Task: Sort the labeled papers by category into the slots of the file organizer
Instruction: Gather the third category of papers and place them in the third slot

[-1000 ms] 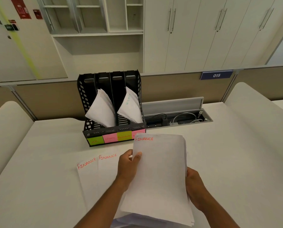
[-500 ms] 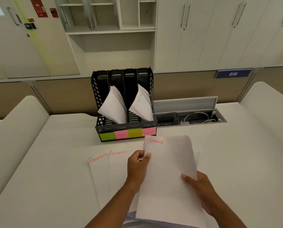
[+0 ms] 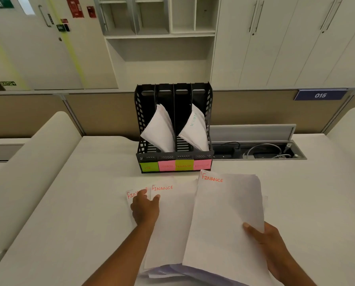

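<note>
Judging by their thin, slightly fanned edges, the held papers point(image 3: 226, 219) are taken to be light, limp and slick against one another, easily creased and apt to slide apart under a loose grip. They are pinched by the right hand point(image 3: 273, 250) at the lower right edge, thumb laid on top and fingers hidden underneath. Their far end reaches well away from the grip towards the file organizer point(image 3: 173, 124), which stands just beyond it on the desk point(image 3: 79, 203). A hold nearer the middle of a long edge, with the bundle squared first, is judged steadier for dropping it upright into a slot. To the left of the grip, two loose sheets point(image 3: 172, 219) lie flat on the desk and are touched by the left hand point(image 3: 144, 209), whose fingers are stretched out over their upper parts; nothing is gripped there. "FINANCE" is written in red at the top left corner of the held papers and of one loose sheet, and is partly covered by fingers on the other. Of the four sticky notes point(image 3: 175, 166) on the organizer's front, "HR" is read on the green one and "FINANCE" on the yellow-green one, while the two pink ones are too faint to read. "015" is shown on a blue plate point(image 3: 320, 95) far beyond the grip.
</note>
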